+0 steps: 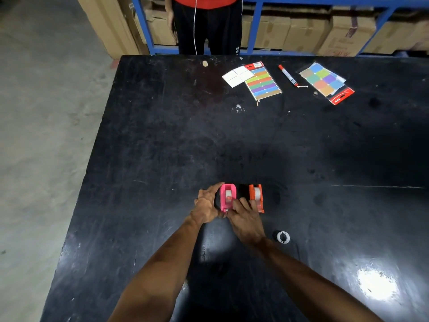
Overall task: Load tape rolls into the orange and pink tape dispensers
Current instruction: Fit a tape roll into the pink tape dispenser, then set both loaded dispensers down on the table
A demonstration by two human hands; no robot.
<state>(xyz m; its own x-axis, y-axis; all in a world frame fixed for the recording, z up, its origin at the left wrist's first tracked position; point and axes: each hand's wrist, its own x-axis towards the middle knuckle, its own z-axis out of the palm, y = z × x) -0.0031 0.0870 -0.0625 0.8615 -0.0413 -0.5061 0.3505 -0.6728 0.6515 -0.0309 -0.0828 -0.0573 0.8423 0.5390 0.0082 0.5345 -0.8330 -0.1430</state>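
A pink tape dispenser (227, 196) stands on the black table (162, 135) with a clear tape roll seated in it. My left hand (207, 203) grips its left side. My right hand (245, 217) rests at the dispenser's near end, fingers pinched at the cutter; whether they hold the tape end is hidden. Just to the right stands an orange tape dispenser (256, 196), also with a clear roll inside, partly covered by my right fingers. A small loose tape roll (283, 237) lies flat on the table to the right of my right wrist.
At the table's far side lie two packs of coloured labels (262, 82) (326, 82), white cards (236, 76) and a red marker (287, 75). A person in black trousers (209, 26) stands beyond the far edge, before blue shelving (255, 24) with cardboard boxes. The table's left edge drops to concrete floor.
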